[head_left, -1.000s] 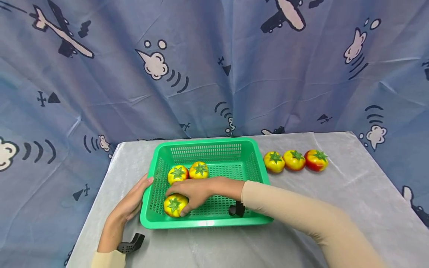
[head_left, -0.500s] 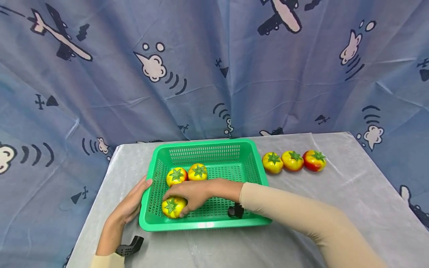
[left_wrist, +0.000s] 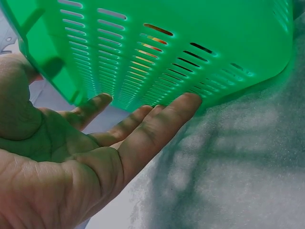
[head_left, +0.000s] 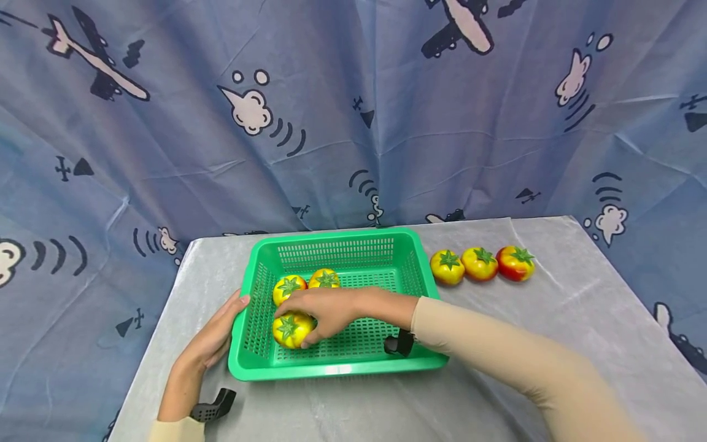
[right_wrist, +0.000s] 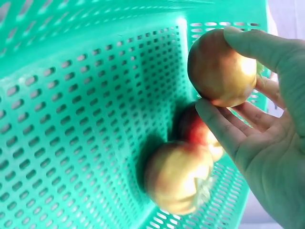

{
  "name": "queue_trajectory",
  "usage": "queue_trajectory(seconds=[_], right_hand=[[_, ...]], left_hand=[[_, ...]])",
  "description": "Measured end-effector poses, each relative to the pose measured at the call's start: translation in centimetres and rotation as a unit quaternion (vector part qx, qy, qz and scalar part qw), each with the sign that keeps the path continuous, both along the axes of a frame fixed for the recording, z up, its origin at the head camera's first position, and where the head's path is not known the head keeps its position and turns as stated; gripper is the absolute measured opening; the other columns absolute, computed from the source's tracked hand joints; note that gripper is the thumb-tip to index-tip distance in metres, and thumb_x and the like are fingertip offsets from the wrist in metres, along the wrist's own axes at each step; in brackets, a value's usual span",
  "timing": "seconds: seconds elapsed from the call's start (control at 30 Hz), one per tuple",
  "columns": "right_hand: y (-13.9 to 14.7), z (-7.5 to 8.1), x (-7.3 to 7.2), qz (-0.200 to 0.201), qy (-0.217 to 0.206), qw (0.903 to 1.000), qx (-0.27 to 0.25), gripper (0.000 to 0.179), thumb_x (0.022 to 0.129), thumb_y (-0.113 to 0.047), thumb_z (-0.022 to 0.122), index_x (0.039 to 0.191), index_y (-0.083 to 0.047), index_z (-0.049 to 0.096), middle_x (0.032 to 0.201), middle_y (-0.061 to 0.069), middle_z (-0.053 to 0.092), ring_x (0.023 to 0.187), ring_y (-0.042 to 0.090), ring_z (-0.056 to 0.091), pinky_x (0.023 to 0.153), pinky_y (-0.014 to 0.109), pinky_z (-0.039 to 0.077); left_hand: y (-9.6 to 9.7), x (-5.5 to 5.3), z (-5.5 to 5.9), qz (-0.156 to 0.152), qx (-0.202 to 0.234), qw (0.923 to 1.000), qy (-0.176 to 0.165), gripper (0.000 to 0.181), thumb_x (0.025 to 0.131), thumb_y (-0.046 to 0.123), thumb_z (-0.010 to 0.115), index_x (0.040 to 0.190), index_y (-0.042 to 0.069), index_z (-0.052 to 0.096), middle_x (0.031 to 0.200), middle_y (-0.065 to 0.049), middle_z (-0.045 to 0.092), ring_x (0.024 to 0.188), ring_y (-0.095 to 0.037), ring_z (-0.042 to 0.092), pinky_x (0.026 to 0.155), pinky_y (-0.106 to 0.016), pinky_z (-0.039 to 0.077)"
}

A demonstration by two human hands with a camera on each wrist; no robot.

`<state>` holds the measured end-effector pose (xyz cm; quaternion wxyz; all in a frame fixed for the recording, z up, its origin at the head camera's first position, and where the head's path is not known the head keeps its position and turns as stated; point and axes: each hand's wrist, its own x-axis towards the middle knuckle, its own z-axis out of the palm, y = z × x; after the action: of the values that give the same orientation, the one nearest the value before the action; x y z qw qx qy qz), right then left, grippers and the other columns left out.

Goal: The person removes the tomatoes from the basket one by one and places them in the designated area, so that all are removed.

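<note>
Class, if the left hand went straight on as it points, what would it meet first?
Probably the green basket; the left hand sits at its side wall, though exact contact is unclear.

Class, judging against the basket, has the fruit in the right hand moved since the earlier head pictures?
Yes: in the head view, the held fruit has shifted away from the near rim of the green basket, slightly rightward.

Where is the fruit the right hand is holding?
In the head view, the held fruit is inside the green basket, toward its near left corner, in the right hand, with two other fruits just beyond it.
</note>
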<state>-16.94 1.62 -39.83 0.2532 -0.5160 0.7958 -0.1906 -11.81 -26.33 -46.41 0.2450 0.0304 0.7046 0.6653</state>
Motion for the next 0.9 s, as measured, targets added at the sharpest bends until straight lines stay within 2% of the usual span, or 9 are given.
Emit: queue_trajectory(seconds=[0.23, 0.47, 0.67, 0.9], right_hand=[[1.6, 1.5, 0.4, -0.027, 0.001, 0.9993, -0.026, 0.071, 0.095, -0.024, 0.081, 0.158, -0.017, 0.048, 0.162, 0.003, 0.05, 0.149, 0.017, 0.047, 0.123, 0.032, 0.043], [3.5, 2.9, 1.4, -0.05, -0.001, 0.9968, -0.062, 0.071, 0.094, -0.022, 0.082, 0.157, -0.017, 0.05, 0.159, 0.004, 0.052, 0.147, 0.02, 0.049, 0.12, 0.035, 0.047], [4.5, 3.8, 2.1, -0.055, 0.004, 0.9952, -0.081, 0.068, 0.092, -0.02, 0.084, 0.153, -0.02, 0.053, 0.15, 0.001, 0.056, 0.134, 0.015, 0.053, 0.113, 0.028, 0.05], [6.1, 4.1, 3.2, -0.069, -0.001, 0.9926, -0.1, 0.068, 0.093, -0.022, 0.083, 0.154, -0.023, 0.051, 0.153, -0.003, 0.054, 0.14, 0.013, 0.049, 0.118, 0.031, 0.047]], left_hand=[[-0.1, 0.0, 0.1, 0.005, 0.008, 1.0, -0.002, 0.073, 0.116, 0.046, 0.032, 0.172, 0.013, -0.003, 0.166, -0.037, 0.025, 0.129, -0.02, 0.062, 0.102, -0.033, 0.059], [-0.2, 0.0, 0.1, -0.005, 0.01, 0.9999, 0.0, 0.074, 0.116, 0.046, 0.031, 0.171, 0.014, -0.005, 0.167, -0.037, 0.023, 0.135, -0.027, 0.057, 0.104, -0.034, 0.057], [-0.5, 0.2, 0.2, -0.008, 0.014, 0.9998, 0.008, 0.073, 0.116, 0.046, 0.03, 0.171, 0.013, -0.006, 0.164, -0.04, 0.026, 0.127, -0.018, 0.063, 0.102, -0.032, 0.058], [0.0, 0.3, 0.1, -0.002, 0.018, 0.9998, 0.0, 0.074, 0.116, 0.046, 0.032, 0.171, 0.012, -0.003, 0.164, -0.039, 0.027, 0.129, -0.019, 0.062, 0.103, -0.031, 0.057]])
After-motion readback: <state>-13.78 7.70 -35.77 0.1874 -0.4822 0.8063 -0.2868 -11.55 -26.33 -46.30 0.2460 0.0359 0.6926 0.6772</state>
